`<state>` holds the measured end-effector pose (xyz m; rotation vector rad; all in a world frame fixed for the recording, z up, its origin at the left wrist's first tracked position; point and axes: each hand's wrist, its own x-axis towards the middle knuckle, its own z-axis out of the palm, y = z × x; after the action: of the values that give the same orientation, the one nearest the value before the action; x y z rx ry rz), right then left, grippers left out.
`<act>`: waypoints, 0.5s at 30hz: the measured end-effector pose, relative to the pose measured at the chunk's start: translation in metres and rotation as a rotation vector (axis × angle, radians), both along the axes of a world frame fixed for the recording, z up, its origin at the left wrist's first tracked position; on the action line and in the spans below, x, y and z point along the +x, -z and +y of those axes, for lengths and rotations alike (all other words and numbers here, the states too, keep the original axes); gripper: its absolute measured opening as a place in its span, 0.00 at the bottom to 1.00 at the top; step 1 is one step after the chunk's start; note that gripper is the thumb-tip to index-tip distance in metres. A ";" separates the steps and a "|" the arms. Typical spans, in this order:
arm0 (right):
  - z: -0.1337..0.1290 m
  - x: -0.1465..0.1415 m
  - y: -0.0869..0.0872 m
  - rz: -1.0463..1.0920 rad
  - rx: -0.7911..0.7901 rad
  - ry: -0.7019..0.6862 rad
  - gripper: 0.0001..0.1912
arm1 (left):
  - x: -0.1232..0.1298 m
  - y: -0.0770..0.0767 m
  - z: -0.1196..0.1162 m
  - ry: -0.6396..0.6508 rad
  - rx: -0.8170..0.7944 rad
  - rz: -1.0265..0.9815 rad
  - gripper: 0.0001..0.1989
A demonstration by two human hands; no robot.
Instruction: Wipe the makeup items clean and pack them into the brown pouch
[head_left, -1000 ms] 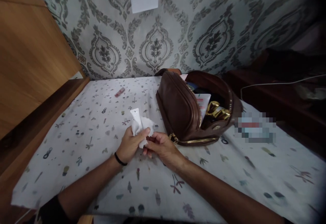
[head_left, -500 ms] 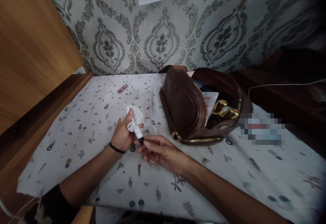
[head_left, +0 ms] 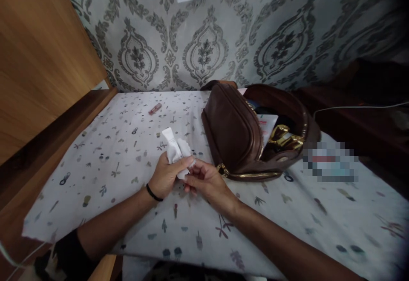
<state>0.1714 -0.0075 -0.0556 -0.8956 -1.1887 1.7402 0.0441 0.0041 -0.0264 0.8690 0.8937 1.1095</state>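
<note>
My left hand is closed around a small white squeeze tube, whose flat crimped end points up and away from me. A crumpled white tissue is gripped with it, lying against the tube. My right hand is closed at the tissue's near edge, thumb and fingers pinching it close to my left thumb. The tube's black-capped end is hidden behind the tissue and fingers. Right of my hands stands a brown leather bag, unzipped, with gold-coloured items and a white packet inside.
A small pinkish, see-through item lies on the patterned tablecloth toward the wall. A wooden cabinet borders the left side. At the right lies a pixelated item, with a white cable behind it.
The black cap, earlier in my right fingers, is out of sight. The tube has been turned in my left hand, and my right fingers have moved up to the tissue.
</note>
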 end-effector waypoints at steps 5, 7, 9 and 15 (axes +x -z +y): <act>-0.009 -0.001 -0.003 -0.318 0.324 0.078 0.11 | -0.009 -0.007 0.014 -0.296 0.031 -0.122 0.19; -0.012 0.001 -0.007 -0.423 0.409 0.085 0.08 | -0.013 -0.011 0.019 -0.337 0.023 -0.172 0.19; -0.014 0.002 -0.010 -0.421 0.416 0.062 0.08 | -0.015 -0.013 0.021 -0.347 0.002 -0.216 0.19; -0.008 0.003 -0.009 0.052 -0.002 -0.216 0.21 | -0.024 -0.024 0.025 -0.240 -0.068 -0.286 0.15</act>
<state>0.1744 -0.0153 -0.0467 -0.7401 -1.2882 1.9235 0.0198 0.0288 -0.0020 0.5380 0.8039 1.3639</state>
